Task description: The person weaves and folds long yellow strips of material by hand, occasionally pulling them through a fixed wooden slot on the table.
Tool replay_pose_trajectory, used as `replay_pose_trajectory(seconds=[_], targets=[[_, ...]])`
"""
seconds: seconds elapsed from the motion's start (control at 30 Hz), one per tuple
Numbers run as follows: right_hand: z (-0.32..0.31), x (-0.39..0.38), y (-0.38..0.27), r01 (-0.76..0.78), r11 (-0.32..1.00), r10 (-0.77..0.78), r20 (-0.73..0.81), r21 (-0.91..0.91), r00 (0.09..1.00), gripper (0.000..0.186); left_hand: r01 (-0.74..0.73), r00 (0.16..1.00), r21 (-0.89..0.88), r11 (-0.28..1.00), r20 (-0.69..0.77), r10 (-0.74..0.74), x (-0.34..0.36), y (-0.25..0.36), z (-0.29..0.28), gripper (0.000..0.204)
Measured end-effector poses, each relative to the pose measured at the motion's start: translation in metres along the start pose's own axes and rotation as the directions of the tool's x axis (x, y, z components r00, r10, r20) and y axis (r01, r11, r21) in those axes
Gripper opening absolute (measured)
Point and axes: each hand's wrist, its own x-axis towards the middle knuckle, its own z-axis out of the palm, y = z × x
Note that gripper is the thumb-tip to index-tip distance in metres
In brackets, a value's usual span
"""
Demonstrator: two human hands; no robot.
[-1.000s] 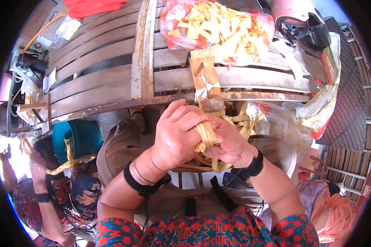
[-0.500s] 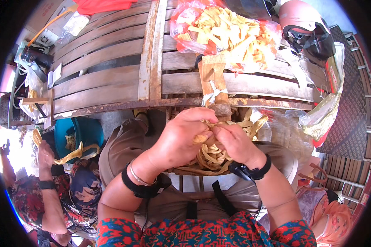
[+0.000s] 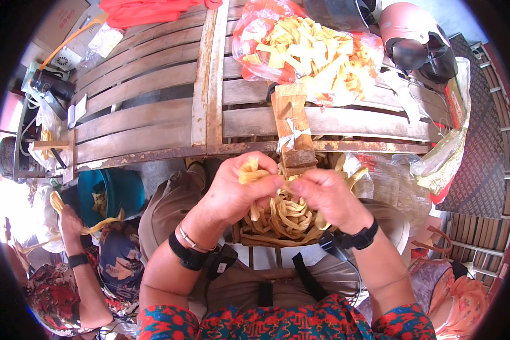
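Observation:
My left hand (image 3: 232, 191) is closed round a folded pale yellow flat fibre strip (image 3: 250, 171), whose looped end stands up above the thumb. Fingertips pinched, my right hand (image 3: 335, 201) faces it a short distance to the right, at the other end of what looks like the same strip. Below both hands a heap of long, braid-like yellow strips (image 3: 289, 218) lies in a container over my lap. Just beyond, a wooden board (image 3: 292, 105) with a white cloth tie (image 3: 292, 136) projects from the table edge, close to my fingers.
A slatted table (image 3: 147, 127) with a rusty metal edge spans the far side. On it lie a bag of yellow strips (image 3: 314, 48) and a pink helmet (image 3: 405, 22). At left are a teal bucket (image 3: 127, 192) and another person's hand (image 3: 69, 224) holding a strip.
My hands have moved apart from each other, the left turning so the folded strip shows above it. The other person's hand at left has shifted lower.

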Motion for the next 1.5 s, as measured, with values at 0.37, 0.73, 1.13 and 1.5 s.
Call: replay_pose_trajectory(seconds=[0.37,0.73,1.13,1.5], targets=[[-0.03,0.049,-0.006,0.047,0.486,-0.732,-0.377,-0.873,0.567,0.017,-0.119,0.925,0.14,0.983,-0.343,0.161,0.069,-0.015,0.003,0.016],[0.013,0.009,-0.007,0.599,-0.01,-0.864,0.308,-0.8,0.397,0.017,0.031,0.99,0.121,0.992,-0.14,-0.014,0.028,-0.03,0.019,0.018],[-0.014,0.014,0.041,0.35,0.932,-0.359,-0.355,-0.092,0.863,0.021,-0.722,0.553,0.682,0.121,0.463,0.692,0.016,-0.021,0.006,0.015],[-0.004,0.02,0.031,0.457,0.886,-0.448,-0.398,-0.076,0.801,0.023,-0.548,0.424,0.834,0.06,0.216,0.88,0.02,-0.033,0.006,0.02]])
